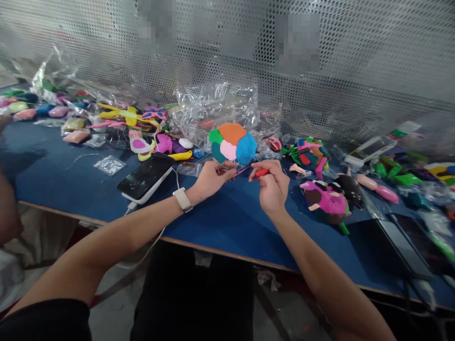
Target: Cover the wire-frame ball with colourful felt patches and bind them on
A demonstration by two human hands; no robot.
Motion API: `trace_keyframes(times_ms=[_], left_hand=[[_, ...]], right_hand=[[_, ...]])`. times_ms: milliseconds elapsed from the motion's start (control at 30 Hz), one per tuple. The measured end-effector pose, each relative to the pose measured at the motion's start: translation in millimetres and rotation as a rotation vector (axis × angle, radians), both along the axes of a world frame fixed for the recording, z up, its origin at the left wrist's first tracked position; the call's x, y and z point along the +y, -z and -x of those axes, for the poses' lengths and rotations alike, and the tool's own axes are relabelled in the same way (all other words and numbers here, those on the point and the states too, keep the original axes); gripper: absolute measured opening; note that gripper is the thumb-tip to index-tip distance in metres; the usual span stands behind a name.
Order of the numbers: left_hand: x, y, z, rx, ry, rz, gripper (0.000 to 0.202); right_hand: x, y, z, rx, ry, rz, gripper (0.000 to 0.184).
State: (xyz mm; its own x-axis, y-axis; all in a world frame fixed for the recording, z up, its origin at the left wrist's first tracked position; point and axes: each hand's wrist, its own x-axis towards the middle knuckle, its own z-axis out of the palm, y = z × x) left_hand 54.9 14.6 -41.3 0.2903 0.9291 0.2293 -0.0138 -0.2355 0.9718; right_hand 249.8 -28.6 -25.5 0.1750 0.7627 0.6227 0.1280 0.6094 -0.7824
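Between my hands, a rounded wire frame covered with patches of coloured clay [232, 144] in orange, green, teal, pale pink and blue stands above the blue table. My left hand [211, 180] is closed on the lower wire edge of this piece, thumb towards the right. A thin pink-purple strip [243, 171] shows by the left fingertips, below the frame. My right hand [273, 187] is just to the right, fingers curled round a small red piece [262, 172]; whether that is clay or a tool handle, I cannot tell.
A phone on a white power bank [147, 177] lies left, a yellow cutter [180, 156] behind it. Clay figures, a pink one [327, 201] among them, and dark devices [394, 246] lie right. Plastic bags [220, 102] line the perforated metal wall. Another person's arm [7, 203] is far left.
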Motion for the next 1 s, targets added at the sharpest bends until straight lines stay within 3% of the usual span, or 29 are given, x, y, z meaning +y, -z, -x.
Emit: trace_keyframes(times_ms=[133, 267, 433, 567, 833, 1000], left_hand=[[-0.8, -1.2, 0.0, -0.006, -0.022, 0.017, 0.021], [-2.4, -0.3, -0.6, -0.007, -0.021, -0.002, 0.019], [-0.8, 3.0, 0.1, 0.018, 0.004, -0.021, 0.025], [-0.1, 3.8, 2.3, 0.044, -0.026, -0.039, 0.029], [-2.7, 1.5, 1.1, 0.001, 0.055, -0.044, 0.031], [-1.7, 4.1, 0.6, 0.045, 0.009, -0.042, 0.035]], right_hand=[[3.3, 3.4, -5.1, 0.028, -0.056, 0.07, 0.033], [3.1, 3.9, -3.4, -0.006, -0.014, 0.163, 0.025], [-0.9, 0.6, 4.4, -0.006, -0.102, 0.22, 0.046], [-5.9, -2.2, 7.8, 0.025, -0.179, 0.287, 0.045], [-7.7, -7.7, 8.5, -0.004, -0.15, 0.185, 0.03], [-6.2, -5.9, 8.1, -0.024, -0.168, 0.241, 0.036]])
